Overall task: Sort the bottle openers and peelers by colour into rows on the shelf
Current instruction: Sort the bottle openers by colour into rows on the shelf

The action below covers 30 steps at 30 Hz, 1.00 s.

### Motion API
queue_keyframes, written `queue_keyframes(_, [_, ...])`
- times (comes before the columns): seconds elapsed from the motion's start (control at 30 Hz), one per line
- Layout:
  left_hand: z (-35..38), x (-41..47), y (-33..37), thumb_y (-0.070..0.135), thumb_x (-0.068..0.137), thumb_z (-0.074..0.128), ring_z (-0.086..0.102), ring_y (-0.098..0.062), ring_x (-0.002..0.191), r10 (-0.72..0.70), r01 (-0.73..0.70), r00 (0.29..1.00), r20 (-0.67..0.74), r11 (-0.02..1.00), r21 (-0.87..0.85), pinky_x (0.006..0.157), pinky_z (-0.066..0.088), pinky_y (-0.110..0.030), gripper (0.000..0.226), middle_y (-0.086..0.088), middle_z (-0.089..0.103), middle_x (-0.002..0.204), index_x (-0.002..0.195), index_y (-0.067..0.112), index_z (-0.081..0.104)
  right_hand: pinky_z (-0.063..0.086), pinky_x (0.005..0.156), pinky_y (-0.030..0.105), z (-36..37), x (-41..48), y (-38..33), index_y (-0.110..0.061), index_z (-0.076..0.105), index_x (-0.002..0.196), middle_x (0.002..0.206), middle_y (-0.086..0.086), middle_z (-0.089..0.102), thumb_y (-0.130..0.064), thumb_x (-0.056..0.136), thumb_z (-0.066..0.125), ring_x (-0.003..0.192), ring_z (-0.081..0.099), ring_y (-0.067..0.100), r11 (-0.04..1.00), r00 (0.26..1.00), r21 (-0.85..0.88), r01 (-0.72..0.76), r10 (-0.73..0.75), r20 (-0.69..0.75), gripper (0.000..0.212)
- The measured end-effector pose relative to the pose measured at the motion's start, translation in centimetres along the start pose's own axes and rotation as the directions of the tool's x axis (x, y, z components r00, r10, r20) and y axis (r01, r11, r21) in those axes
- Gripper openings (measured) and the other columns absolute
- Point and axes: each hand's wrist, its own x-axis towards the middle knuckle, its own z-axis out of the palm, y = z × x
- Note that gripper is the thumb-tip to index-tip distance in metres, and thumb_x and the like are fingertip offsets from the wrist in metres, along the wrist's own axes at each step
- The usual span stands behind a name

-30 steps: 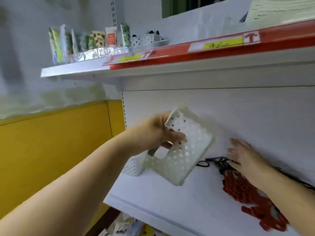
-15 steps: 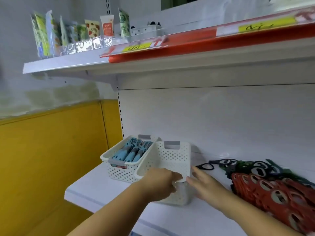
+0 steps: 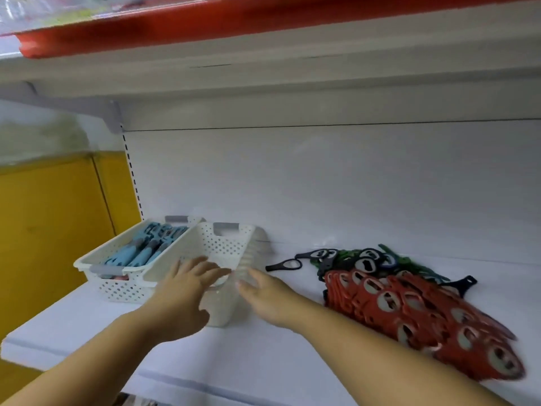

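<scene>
The left hand has straight, spread fingers laid over the near rim of an empty white perforated basket, gripping nothing. The right hand is just beside it, fingers also stretched out and reaching the basket's near right corner. Motion blur there hides whether they actually press on the plastic. The two hands are close together but not touching each other, one on either side of the basket's near end.

Directly left of the left hand, touching the empty basket side by side, stands a second white basket filled with blue peelers.

To the right of the right hand, well clear of it, a heap of red bottle openers lies loose on the white shelf. Beyond that heap, nearer the back panel, are black bottle openers mixed with a few green ones.

Above the hands runs the upper shelf's red edge strip, and far to the left is a yellow wall panel.
</scene>
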Motion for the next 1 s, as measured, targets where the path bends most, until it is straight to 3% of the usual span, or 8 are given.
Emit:
queue_keyframes(0.07, [0.0,-0.4,1.6,0.029,0.071,0.059,0.016,-0.017,0.141,0.069,-0.08,0.988,-0.138,0.994,-0.074,0.113,0.011,-0.036,0.071,0.01,0.037,0.146,0.139,0.037,0.04,0.048,0.091,0.03,-2.6,-2.6,2.0,-0.028,0.039,0.141,0.142,-0.003,0.044,-0.043,0.096,0.044,0.118,0.053,0.018,0.987,0.996,-0.159,-0.002,-0.013,-0.09,0.047])
queue_keyframes(0.2, [0.4,-0.2,8.1,0.031,0.072,0.047,0.036,-0.015,0.128,0.129,-0.23,0.906,-0.402,0.949,-0.214,0.1,0.036,-0.036,0.05,0.009,0.057,0.123,0.119,0.022,0.061,0.039,0.1,0.024,-8.8,-8.6,7.8,-0.021,0.057,0.126,0.13,-0.009,0.052,-0.029,0.095,0.051,0.119,0.048,0.01,0.916,0.921,-0.4,0.024,-0.176,-0.348,0.033])
queue_keyframes(0.27, [1.3,-0.4,12.2,0.026,0.075,0.051,0.037,-0.006,0.123,0.128,-0.261,0.91,-0.394,0.916,-0.306,0.098,0.04,-0.03,0.042,0.018,0.054,0.116,0.116,0.023,0.063,0.04,0.096,0.021,-11.6,-11.8,10.8,-0.019,0.062,0.117,0.121,-0.008,0.057,-0.026,0.093,0.055,0.114,0.051,0.01,0.905,0.839,-0.419,-0.075,-0.17,-0.517,0.026])
queue_keyframes(0.33, [2.7,-0.6,15.9,0.017,0.081,0.057,0.036,-0.002,0.124,0.162,-0.286,0.933,-0.321,0.875,-0.391,0.097,0.033,-0.015,0.039,0.022,0.047,0.114,0.119,0.026,0.06,0.041,0.094,0.023,-13.8,-14.9,13.7,-0.018,0.063,0.115,0.119,-0.004,0.058,-0.026,0.091,0.057,0.113,0.052,0.014,0.904,0.743,-0.381,-0.196,-0.117,-0.659,0.026])
queue_keyframes(0.47, [5.3,-0.8,21.8,0.015,0.084,0.056,0.04,-0.002,0.12,0.264,-0.338,0.938,-0.223,0.832,-0.44,0.087,0.019,0.004,0.041,0.019,0.053,0.12,0.123,0.029,0.057,0.04,0.082,0.025,-16.2,-20.4,18.8,-0.014,0.057,0.121,0.122,0.003,0.055,-0.025,0.089,0.061,0.111,0.053,0.019,0.911,0.622,-0.148,-0.384,0.137,-0.771,0.034])
queue_keyframes(0.6, [6.6,-0.5,26.5,0.013,0.083,0.053,0.043,-0.006,0.115,0.291,-0.367,0.929,-0.227,0.791,-0.49,0.088,0.03,-0.006,0.039,0.014,0.056,0.115,0.12,0.026,0.06,0.043,0.083,0.028,-16.8,-22.1,21.0,-0.017,0.05,0.129,0.127,0.007,0.054,-0.029,0.088,0.064,0.111,0.054,0.02,0.929,0.612,0.079,-0.362,0.301,-0.732,0.044])
queue_keyframes(0.9, [8.8,3.5,34.0,0.004,0.082,0.057,0.045,-0.004,0.091,0.122,-0.269,0.955,-0.269,0.735,-0.622,0.074,0.033,-0.003,0.028,0.017,0.051,0.092,0.102,0.02,0.069,0.046,0.082,0.024,-19.1,-20.9,22.7,-0.026,0.057,0.122,0.112,-0.008,0.056,-0.055,0.072,0.072,0.1,0.057,0.01,0.874,0.771,-0.224,-0.431,0.227,-0.595,0.06])
queue_keyframes(1.0, [9.4,3.9,34.1,0.003,0.082,0.06,0.045,-0.003,0.092,0.101,-0.254,0.957,-0.27,0.741,-0.622,0.077,0.033,-0.003,0.026,0.019,0.052,0.091,0.098,0.021,0.07,0.044,0.077,0.023,-19.4,-21.2,23.2,-0.03,0.057,0.113,0.103,-0.014,0.057,-0.053,0.067,0.077,0.093,0.057,0.007,0.901,0.774,-0.181,-0.394,0.219,-0.594,0.055])
